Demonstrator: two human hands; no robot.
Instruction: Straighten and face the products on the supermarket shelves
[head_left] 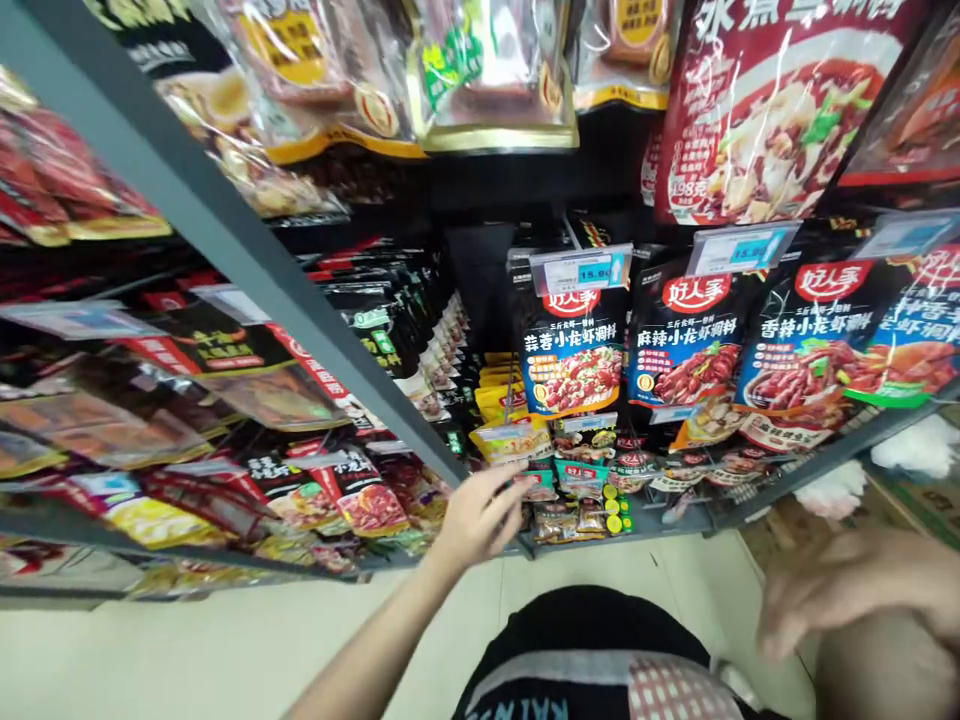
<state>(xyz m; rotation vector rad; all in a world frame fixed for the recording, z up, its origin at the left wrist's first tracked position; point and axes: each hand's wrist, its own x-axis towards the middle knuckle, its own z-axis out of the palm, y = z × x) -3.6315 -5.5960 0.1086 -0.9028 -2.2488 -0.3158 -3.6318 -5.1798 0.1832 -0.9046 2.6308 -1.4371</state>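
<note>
My left hand [484, 515] reaches toward the low part of the rack with its fingers stretched and apart, and nothing shows in it. Its fingertips are nearest to a yellow seasoning packet [517, 440] and a small green packet [538, 486]; whether they touch, I cannot tell. Above them hangs a black and blue crayfish seasoning pouch [574, 350], and a similar pouch [686, 335] hangs beside it. At the lower right, my right hand [847, 590] is blurred by motion, away from the packets, its fingers pointing down.
A grey shelf post [247, 230] crosses the left side at a slant. More hanging packets [360, 490] fill the rack behind it. Price tags [581, 272] stick out in front. Cardboard boxes [795, 535] and white bundles [832, 490] lie at the right. Pale floor tiles [225, 650] run below.
</note>
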